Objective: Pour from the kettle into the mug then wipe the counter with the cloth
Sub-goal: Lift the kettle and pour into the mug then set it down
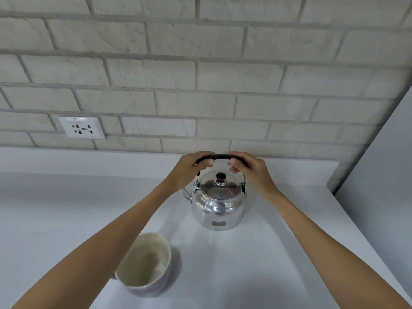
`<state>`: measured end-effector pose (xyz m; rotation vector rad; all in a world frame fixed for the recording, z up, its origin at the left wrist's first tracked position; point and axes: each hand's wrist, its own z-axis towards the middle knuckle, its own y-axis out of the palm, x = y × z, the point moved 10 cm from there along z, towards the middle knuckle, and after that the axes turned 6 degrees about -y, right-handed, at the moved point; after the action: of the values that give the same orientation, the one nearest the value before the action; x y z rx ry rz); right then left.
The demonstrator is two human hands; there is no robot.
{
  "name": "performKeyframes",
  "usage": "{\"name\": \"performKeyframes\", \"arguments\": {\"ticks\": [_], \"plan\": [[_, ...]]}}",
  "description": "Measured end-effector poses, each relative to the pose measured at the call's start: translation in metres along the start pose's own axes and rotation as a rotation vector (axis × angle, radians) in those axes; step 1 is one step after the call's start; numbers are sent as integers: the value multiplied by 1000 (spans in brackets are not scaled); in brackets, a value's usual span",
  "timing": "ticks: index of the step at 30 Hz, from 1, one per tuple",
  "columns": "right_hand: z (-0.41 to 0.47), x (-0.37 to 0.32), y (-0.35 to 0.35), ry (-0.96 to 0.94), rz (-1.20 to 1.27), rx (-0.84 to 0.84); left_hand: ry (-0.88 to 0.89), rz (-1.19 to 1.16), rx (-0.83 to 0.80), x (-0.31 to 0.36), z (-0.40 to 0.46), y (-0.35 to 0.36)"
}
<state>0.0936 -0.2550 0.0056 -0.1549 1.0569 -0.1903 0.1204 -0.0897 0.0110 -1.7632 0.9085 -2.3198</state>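
At frame centre, left hand [189, 169] and right hand [250, 169] curl their fingers [206, 162] closed around the shiny round steel kettle [217, 207]'s black arched handle [220, 156], apparently to lift it steadily towards the empty cream ceramic mug [145, 265] at lower left.

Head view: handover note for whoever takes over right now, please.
Left hand: closed on the left end of the black arched handle.
Right hand: closed on its right end.
Shiny steel kettle: lid on, appears to sit on the white counter, spout pointing left.
Cream ceramic mug: upright, nearer the person and left of the kettle, looks empty.
Cloth: not in view.
Done: handle gripped.
Left: lift, pour, find the cloth, wipe.
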Motion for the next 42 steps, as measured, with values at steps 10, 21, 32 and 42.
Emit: {"name": "performKeyframes", "arguments": {"ticks": [10, 21, 32, 42], "plan": [[-5, -7, -2, -6, -35, 36, 21, -3, 22, 13, -8, -1], [4, -94, -30, -132, -29, 101, 180, -24, 86, 96, -23, -31], [1, -235, -51, -279, -23, 202, 305, -129, 193, 209, -76, -89], [-50, -256, -19, -277, -41, 117, 315, -140, 183, 194, -143, -93]]}}
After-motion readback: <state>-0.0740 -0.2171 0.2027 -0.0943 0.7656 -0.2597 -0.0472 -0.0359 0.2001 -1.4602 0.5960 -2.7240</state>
